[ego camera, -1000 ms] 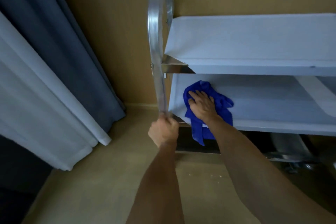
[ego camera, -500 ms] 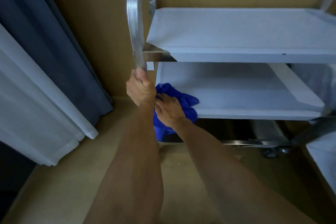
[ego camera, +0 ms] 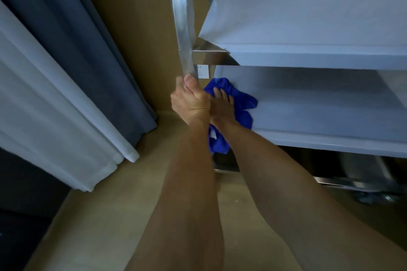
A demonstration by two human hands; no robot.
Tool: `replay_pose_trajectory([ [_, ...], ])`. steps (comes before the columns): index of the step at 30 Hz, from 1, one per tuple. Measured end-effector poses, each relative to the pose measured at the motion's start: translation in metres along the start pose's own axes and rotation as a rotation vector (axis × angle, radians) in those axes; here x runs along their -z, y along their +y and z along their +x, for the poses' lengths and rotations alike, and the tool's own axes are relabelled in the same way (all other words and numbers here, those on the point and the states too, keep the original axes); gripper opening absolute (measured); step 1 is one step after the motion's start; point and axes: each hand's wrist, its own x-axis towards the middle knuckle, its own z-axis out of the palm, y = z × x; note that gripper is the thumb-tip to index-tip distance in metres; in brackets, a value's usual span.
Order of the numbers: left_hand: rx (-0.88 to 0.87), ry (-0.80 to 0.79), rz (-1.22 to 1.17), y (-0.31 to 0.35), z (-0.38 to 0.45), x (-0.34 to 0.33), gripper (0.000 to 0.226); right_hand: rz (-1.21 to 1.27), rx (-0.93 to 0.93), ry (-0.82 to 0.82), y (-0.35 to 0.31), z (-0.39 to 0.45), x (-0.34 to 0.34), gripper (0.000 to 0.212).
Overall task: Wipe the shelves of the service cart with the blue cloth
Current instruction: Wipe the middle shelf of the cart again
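Tan wall (ego camera: 136,28) and floor (ego camera: 105,215) backed the service cart (ego camera: 308,17), with dark and white curtains (ego camera: 55,72) well to the left of both hands. Left hand (ego camera: 190,103) was closed tightly around the cart's metal upright (ego camera: 184,28), thumb on top. Right hand (ego camera: 222,108), just right of the left and touching it, lay flat with fingers spread, pressing the blue cloth (ego camera: 240,99) onto the middle shelf (ego camera: 319,105) at its left front corner. Part of the cloth hung over the shelf edge below that hand. Top shelf (ego camera: 308,24) sat directly above.
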Motion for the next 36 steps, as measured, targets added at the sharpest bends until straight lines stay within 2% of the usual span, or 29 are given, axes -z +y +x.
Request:
replay_pose_trajectory([
  [4, 0.023, 0.018, 0.049, 0.004, -0.003, 0.001, 0.082, 0.064, -0.192, 0.069, 0.037, -0.032, 0.01, 0.049],
  [8, 0.025, -0.022, 0.084, 0.013, -0.014, 0.008, 0.077, 0.0, -0.41, 0.15, 0.129, -0.079, 0.042, 0.052],
  [11, -0.016, -0.006, 0.078, 0.017, -0.019, 0.009, 0.091, -0.026, -0.611, 0.171, 0.192, -0.103, 0.067, 0.054],
  [13, 0.006, -0.008, 0.043, 0.016, -0.019, 0.006, 0.099, -0.065, -0.646, 0.172, 0.205, -0.108, 0.072, 0.055],
  [15, 0.028, 0.001, 0.021, 0.014, -0.018, 0.005, 0.098, -0.103, -0.646, 0.16, 0.191, -0.1, 0.065, 0.058],
  [17, 0.028, 0.005, -0.007, 0.014, -0.016, 0.004, 0.107, -0.1, -0.62, 0.127, 0.154, -0.087, 0.053, 0.061],
  [19, 0.025, -0.014, -0.022, 0.013, -0.014, 0.004, 0.113, -0.087, -0.488, 0.106, 0.1, -0.074, 0.034, 0.062],
  [22, 0.031, -0.034, -0.018, 0.012, -0.012, 0.004, 0.111, -0.064, -0.213, 0.083, 0.014, -0.07, 0.005, 0.059],
  [24, 0.038, -0.01, -0.042, 0.013, -0.01, 0.006, 0.112, -0.09, -0.101, 0.076, -0.009, -0.074, -0.009, 0.055],
  [29, 0.025, -0.021, -0.006, 0.011, -0.008, 0.007, 0.111, -0.117, -0.059, 0.267, 0.034, -0.089, -0.013, 0.051],
  [32, 0.028, 0.015, 0.047, 0.01, -0.011, 0.003, 0.088, -0.092, -0.096, 0.344, 0.061, -0.1, -0.007, 0.051],
  [36, 0.015, 0.086, 0.102, 0.009, -0.014, -0.002, 0.068, -0.08, -0.194, 0.375, 0.114, -0.114, 0.012, 0.052],
])
